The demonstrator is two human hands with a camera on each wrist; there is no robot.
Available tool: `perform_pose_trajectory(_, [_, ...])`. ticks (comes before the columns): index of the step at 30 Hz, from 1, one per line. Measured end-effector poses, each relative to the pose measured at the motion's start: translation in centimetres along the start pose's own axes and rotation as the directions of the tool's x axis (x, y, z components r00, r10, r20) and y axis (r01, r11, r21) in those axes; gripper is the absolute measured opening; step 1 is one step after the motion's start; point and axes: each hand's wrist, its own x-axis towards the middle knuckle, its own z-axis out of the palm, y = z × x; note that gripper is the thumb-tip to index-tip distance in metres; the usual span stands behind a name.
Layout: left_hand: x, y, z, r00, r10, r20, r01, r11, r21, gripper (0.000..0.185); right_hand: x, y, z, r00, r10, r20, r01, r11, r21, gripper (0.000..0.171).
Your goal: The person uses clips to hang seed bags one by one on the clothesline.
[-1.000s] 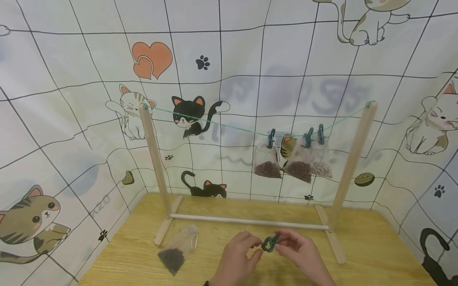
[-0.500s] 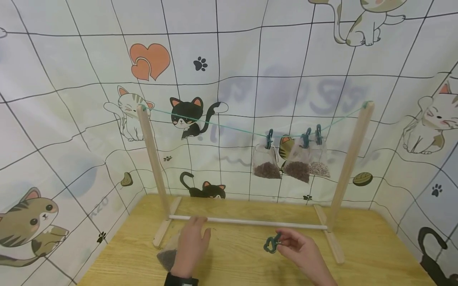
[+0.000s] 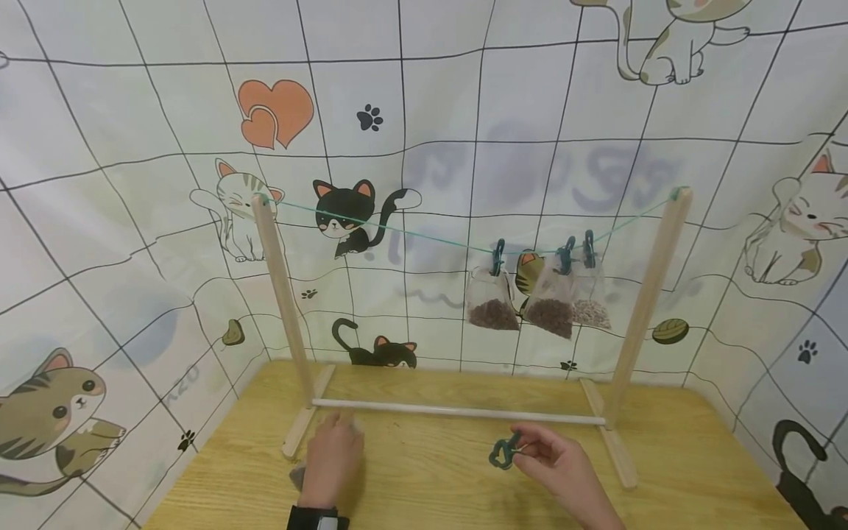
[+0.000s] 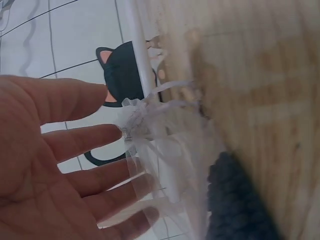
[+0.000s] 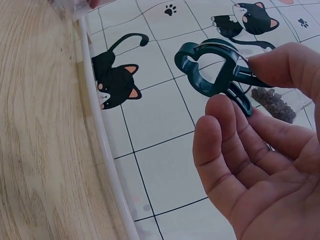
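My left hand (image 3: pixel 333 450) is over a sheer white drawstring pouch with dark grains (image 4: pixel 240 205) on the table at the left. In the left wrist view its fingers are spread and fairly straight, the fingertips right at the pouch's gathered neck, thumb apart from them. Much of the pouch is hidden under the hand in the head view. Right of centre, my right hand (image 3: pixel 559 467) pinches a dark green plastic plant clip (image 5: pixel 212 75) by its two levers, between thumb and fingers. The clip's rounded jaws point leftward, away from the palm.
A wooden frame stands on the table (image 3: pixel 424 486), with two posts (image 3: pixel 652 305) and a white crossbar (image 3: pixel 457 412). Along its sagging green cord (image 3: pixel 411 233), three similar clips (image 3: pixel 498 258) hold sheer pouches (image 3: pixel 492 313). A cat-print sheet (image 3: pixel 424 96) surrounds the table.
My left hand has left the clip and moved left to the pouch, its fingers drawing back a little over the last half second. The right hand keeps the clip in nearly the same place.
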Motion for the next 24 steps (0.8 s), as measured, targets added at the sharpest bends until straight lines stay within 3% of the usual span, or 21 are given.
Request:
perform_pose_trajectory(4, [-0.2,-0.3,0.3,0.999,-0.028,0.043,0.027,0.999,0.027,0.035,0.0,0.0,-0.1,1.000,0.012,0.010,-0.012,1.000,0.006,0.044])
perform_pose_trajectory(14, [-0.2,-0.4,0.2,0.997,-0.068,0.038,0.063,0.992,0.112,0.028,0.1,-0.3,-0.1,0.998,0.054,0.007,-0.054,0.998,-0.018,0.045])
perform_pose_trajectory(20, [0.2,-0.5,-0.3,0.994,-0.095,0.057,0.091,0.993,0.075,0.009,0.1,-0.3,-0.2,0.998,0.058,0.008,-0.057,0.998,-0.016,0.045])
perform_pose_trajectory(24, [0.2,-0.3,-1.3,0.991,-0.100,0.085,0.098,0.995,0.023,0.010,0.1,-0.4,-0.2,0.999,0.048,0.007,-0.048,0.999,-0.020,0.045])
